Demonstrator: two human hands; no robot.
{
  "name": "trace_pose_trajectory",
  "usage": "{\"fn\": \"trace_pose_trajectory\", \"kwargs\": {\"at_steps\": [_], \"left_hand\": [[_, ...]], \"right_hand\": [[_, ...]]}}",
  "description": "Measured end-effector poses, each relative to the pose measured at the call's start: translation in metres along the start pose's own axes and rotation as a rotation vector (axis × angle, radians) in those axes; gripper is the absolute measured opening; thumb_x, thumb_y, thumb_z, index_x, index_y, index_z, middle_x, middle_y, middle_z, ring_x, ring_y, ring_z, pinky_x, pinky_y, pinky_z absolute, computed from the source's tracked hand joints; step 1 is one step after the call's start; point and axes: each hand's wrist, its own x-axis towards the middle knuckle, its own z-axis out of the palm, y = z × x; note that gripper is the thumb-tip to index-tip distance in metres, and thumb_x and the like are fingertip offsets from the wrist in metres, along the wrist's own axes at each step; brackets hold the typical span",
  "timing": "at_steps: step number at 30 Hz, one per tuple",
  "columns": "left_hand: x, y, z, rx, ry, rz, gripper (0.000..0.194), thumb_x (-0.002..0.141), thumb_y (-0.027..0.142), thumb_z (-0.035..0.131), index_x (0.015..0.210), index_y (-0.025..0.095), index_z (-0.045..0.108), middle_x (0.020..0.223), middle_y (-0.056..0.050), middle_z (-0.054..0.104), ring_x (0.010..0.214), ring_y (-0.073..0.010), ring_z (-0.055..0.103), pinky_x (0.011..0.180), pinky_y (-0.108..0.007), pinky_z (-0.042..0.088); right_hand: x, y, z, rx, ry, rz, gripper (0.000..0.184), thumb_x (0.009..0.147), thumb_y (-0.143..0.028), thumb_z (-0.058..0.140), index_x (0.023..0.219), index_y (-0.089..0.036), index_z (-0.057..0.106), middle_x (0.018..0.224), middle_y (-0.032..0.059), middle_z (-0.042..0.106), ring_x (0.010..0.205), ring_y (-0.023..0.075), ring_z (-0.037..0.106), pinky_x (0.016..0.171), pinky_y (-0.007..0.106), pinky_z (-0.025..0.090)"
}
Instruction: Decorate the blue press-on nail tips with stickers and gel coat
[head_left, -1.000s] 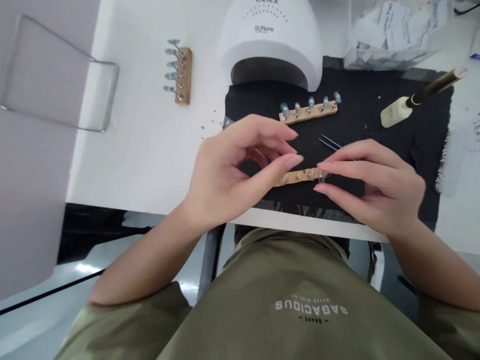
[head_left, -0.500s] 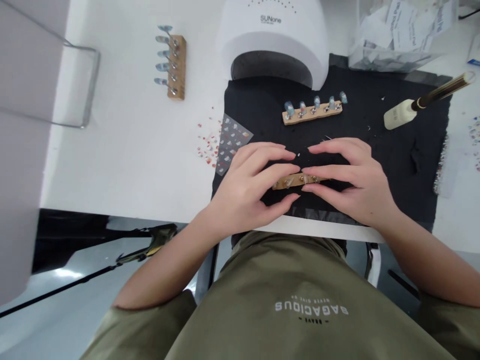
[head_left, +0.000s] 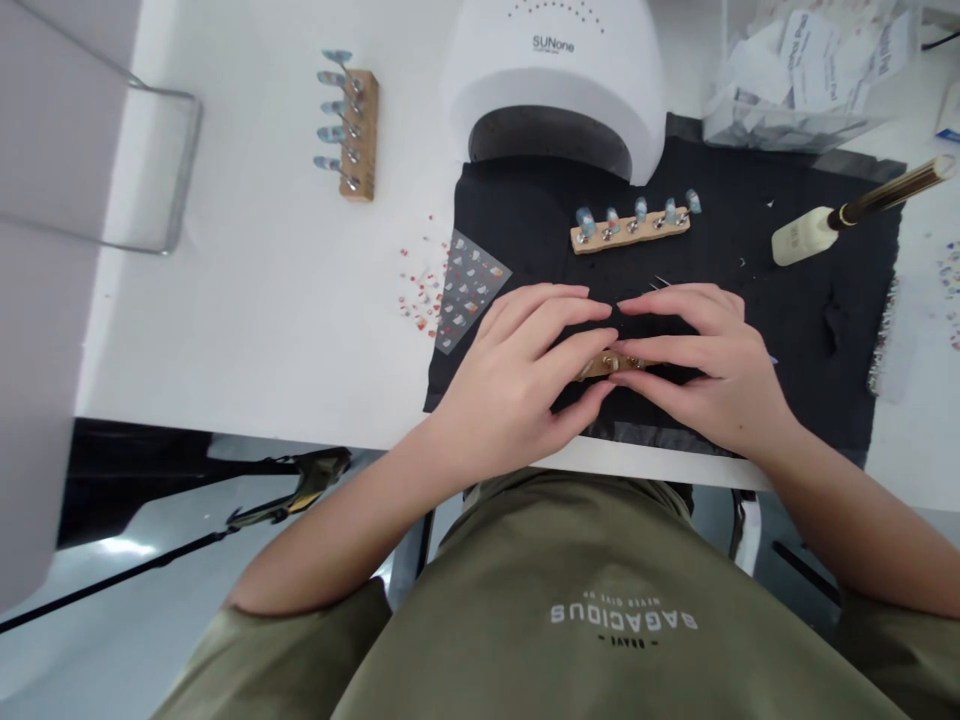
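Observation:
On the black cloth [head_left: 517, 210], a narrow wooden nail-tip stand [head_left: 598, 366] with small metal holders and pale nail tips lies between my hands. My left hand [head_left: 517, 375] bends over its left part, with index finger and thumb on either side of it. From the right, my right hand [head_left: 712, 350] pinches around the same stand, its index finger and thumb close to the left fingertips. The fingers hide much of the stand, and which nail tip they touch cannot be made out. Thin metal tweezer tips [head_left: 660, 283] show just above my right hand.
Behind stand a white nail lamp [head_left: 559, 75] and another stand with blue nail tips [head_left: 630, 232]. A similar stand [head_left: 360, 135] is at left. A sticker sheet [head_left: 469, 290] lies near red bits [head_left: 420, 300]. At right are a polish bottle [head_left: 806, 237] and a clear box of pads [head_left: 780, 120].
My left hand has shifted slightly right along the stand, its index finger and thumb now nearer the right fingertips. My right hand stays almost in place. The view has moved a little.

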Motion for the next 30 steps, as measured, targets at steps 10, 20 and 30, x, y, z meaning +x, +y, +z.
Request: {"fn": "trace_pose_trajectory", "kwargs": {"at_steps": [10, 20, 30], "left_hand": [[-0.002, 0.002, 0.004, 0.02, 0.004, 0.016, 0.027, 0.106, 0.014, 0.072, 0.133, 0.018, 0.071, 0.14, -0.014, 0.081, 0.143, -0.0353, 0.074, 0.123, -0.054, 0.062], [-0.009, 0.008, -0.009, 0.027, 0.038, -0.004, 0.033, 0.104, 0.012, 0.076, 0.136, 0.021, 0.069, 0.139, -0.013, 0.082, 0.144, -0.0351, 0.074, 0.121, -0.057, 0.064], [0.003, -0.102, -0.077, -0.05, 0.622, 0.054, 0.047, 0.102, 0.06, 0.085, 0.13, 0.022, 0.083, 0.11, -0.006, 0.086, 0.093, -0.0195, 0.082, 0.07, -0.034, 0.062]], "right_hand": [[0.004, -0.009, -0.007, -0.032, -0.097, 0.052, 0.007, 0.102, -0.037, 0.085, 0.104, -0.033, 0.091, 0.139, 0.0052, 0.087, 0.133, 0.0391, 0.077, 0.114, 0.07, 0.057], [0.005, -0.01, -0.007, -0.047, -0.119, 0.077, 0.009, 0.102, -0.036, 0.084, 0.108, -0.034, 0.091, 0.139, 0.0065, 0.086, 0.133, 0.0409, 0.076, 0.113, 0.073, 0.055], [0.003, -0.011, -0.008, -0.047, -0.108, 0.1, 0.006, 0.1, -0.033, 0.087, 0.104, -0.034, 0.091, 0.137, 0.0058, 0.087, 0.132, 0.0391, 0.077, 0.113, 0.069, 0.055]]}}
